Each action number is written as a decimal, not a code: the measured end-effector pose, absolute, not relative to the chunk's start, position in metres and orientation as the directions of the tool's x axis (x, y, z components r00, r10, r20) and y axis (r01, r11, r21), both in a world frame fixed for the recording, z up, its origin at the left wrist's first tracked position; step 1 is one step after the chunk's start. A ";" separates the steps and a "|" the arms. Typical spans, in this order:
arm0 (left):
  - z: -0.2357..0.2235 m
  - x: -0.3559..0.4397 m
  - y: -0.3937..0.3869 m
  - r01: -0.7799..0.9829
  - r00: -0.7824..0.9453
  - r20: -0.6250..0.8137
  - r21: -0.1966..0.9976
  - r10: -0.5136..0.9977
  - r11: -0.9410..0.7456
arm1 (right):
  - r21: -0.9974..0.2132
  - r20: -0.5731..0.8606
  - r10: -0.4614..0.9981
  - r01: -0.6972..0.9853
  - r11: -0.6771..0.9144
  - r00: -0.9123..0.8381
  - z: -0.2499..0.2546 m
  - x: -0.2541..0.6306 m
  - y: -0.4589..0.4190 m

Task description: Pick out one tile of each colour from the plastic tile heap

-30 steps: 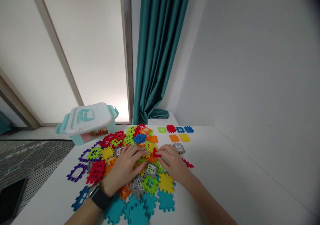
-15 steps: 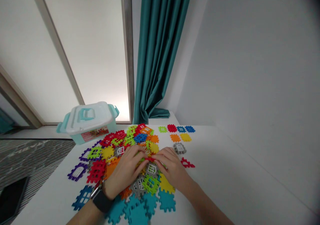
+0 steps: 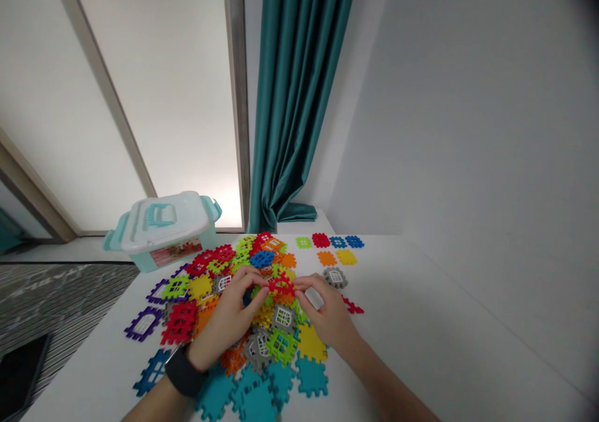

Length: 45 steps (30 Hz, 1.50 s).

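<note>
A red interlocking building piece with a toothed edge and openings spans the space between my two hands, over the middle of the pile. Its left end is pinched by the thumb and fingers of my left hand, which wears a black watch on the wrist. My right hand grips the right end with thumb and forefinger. Under and around the hands lie a grey window piece, a lime green piece and a yellow panel. A red triangular piece rests right of my right hand, partly hidden by it.
A lidded tub stands at the back left. Small squares, among them an orange one and a grey window piece, lie apart at the back right. Teal panels are at the front, and a dark tablet-like object is lower left.
The red piece has turned from edge-on to showing its face between my hands. My left fingers have drawn back slightly to its left end, and my right fingers have moved to its right end.
</note>
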<state>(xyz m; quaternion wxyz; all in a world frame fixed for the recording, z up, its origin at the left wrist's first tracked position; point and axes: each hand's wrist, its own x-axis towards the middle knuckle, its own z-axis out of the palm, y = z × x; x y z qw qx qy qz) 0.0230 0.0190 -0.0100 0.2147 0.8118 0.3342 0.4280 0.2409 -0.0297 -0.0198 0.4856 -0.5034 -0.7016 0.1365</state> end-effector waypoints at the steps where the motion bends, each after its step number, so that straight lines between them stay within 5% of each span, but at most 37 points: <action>1: -0.011 0.022 0.019 0.391 0.428 0.571 0.583 0.701 -0.713 | -0.683 0.545 0.838 0.573 0.453 -0.013 -0.020 0.241 -0.029; 8: -0.017 0.016 0.020 0.499 0.483 0.662 0.330 0.573 -0.801 | -0.719 0.528 0.849 0.539 0.439 0.013 -0.019 0.243 -0.027; 22: -0.013 0.013 0.022 0.491 0.525 0.690 0.233 0.499 -0.839 | -0.772 0.457 0.889 0.510 0.379 0.031 -0.024 0.245 -0.024; 29: -0.017 0.010 0.025 0.490 0.473 0.700 0.296 0.535 -0.820 | -0.471 0.676 0.726 0.685 0.556 -0.125 -0.024 0.246 -0.025; 34: -0.018 0.011 0.026 0.436 0.451 0.691 0.381 0.565 -0.815 | -0.385 0.746 0.648 0.697 0.606 -0.152 -0.026 0.246 -0.024; 39: -0.011 0.014 0.024 0.338 0.436 0.612 0.569 0.660 -0.750 | -0.420 0.732 0.667 0.679 0.603 -0.140 -0.024 0.246 -0.025; 45: -0.003 0.017 0.022 0.245 0.463 0.463 0.753 0.756 -0.611 | -0.633 0.607 0.794 0.581 0.512 -0.039 -0.019 0.243 -0.027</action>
